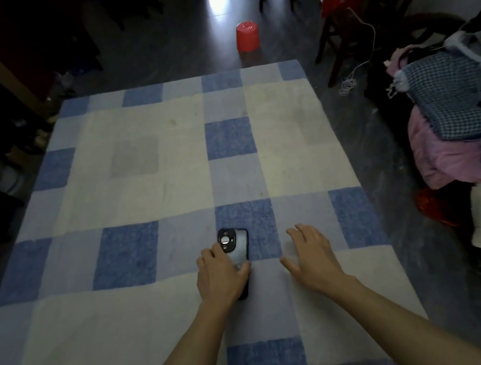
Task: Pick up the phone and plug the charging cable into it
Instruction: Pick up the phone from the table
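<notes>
My left hand grips the phone, not yet lifted off the checked blanket. My right hand hovers spread and empty. I see no charging cable, so plugging remains.

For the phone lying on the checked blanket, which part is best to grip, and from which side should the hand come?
Probably across its two long edges, near the middle, coming from above. The phone lies flat, camera side up, on the blanket, so only its thin sides offer a pinch. The left hand already covers its lower half, thumb at the right edge; the right hand rests open beside it.
</notes>
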Demonstrator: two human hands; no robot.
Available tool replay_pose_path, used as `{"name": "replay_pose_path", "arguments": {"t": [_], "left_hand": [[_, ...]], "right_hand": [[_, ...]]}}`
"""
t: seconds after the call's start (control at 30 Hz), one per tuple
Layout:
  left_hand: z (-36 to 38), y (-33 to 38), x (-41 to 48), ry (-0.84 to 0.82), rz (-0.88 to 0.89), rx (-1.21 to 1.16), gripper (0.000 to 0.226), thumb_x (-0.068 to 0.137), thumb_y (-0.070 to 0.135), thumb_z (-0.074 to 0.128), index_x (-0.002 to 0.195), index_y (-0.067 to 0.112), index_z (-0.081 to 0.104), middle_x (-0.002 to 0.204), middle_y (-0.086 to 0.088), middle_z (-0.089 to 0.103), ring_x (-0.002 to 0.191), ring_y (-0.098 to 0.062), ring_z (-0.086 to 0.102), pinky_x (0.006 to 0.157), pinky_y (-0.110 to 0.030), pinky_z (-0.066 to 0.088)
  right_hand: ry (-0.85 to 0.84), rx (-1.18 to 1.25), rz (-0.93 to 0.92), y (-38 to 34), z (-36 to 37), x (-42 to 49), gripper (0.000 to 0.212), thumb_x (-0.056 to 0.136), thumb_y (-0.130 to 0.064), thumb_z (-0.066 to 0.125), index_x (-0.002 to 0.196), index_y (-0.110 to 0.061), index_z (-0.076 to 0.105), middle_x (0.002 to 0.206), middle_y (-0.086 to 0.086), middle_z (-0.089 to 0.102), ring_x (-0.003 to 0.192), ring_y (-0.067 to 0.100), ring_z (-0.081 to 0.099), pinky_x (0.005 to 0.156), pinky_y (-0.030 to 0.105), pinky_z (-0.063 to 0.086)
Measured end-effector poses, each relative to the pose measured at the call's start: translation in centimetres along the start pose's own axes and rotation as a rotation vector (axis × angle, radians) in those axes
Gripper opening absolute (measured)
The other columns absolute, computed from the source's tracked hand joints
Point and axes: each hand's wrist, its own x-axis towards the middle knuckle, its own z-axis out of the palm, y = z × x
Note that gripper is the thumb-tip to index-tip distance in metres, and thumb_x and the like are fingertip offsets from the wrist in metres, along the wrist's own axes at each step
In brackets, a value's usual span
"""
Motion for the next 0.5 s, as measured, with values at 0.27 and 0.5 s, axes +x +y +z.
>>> {"name": "replay_pose_path", "arguments": {"t": [0.27, 0.5], "left_hand": [[1.4, 0.0, 0.4, 0.005, -0.026, 0.068, 0.084, 0.062, 0.056, 0.071, 0.124, 0.013, 0.035, 0.117, -0.010, 0.045, 0.107, -0.029, 0.045, 0.076, -0.040, 0.050], [1.3, 0.5, 1.6, -0.083, -0.045, 0.135, 0.082, 0.052, 0.053, 0.071, 0.117, 0.012, 0.041, 0.117, -0.010, 0.044, 0.108, -0.029, 0.043, 0.078, -0.039, 0.049]], "right_hand": [[-0.147, -0.108, 0.023, 0.2, 2.8, -0.5, 0.081, 0.076, -0.048, 0.067, 0.142, -0.019, 0.030, 0.153, 0.009, 0.027, 0.140, 0.029, 0.023, 0.114, 0.039, 0.028], [-0.147, -0.103, 0.051, 0.5, 2.6, 0.0, 0.086, 0.073, -0.050, 0.071, 0.142, -0.021, 0.029, 0.155, 0.009, 0.024, 0.142, 0.030, 0.020, 0.113, 0.040, 0.028]]}}
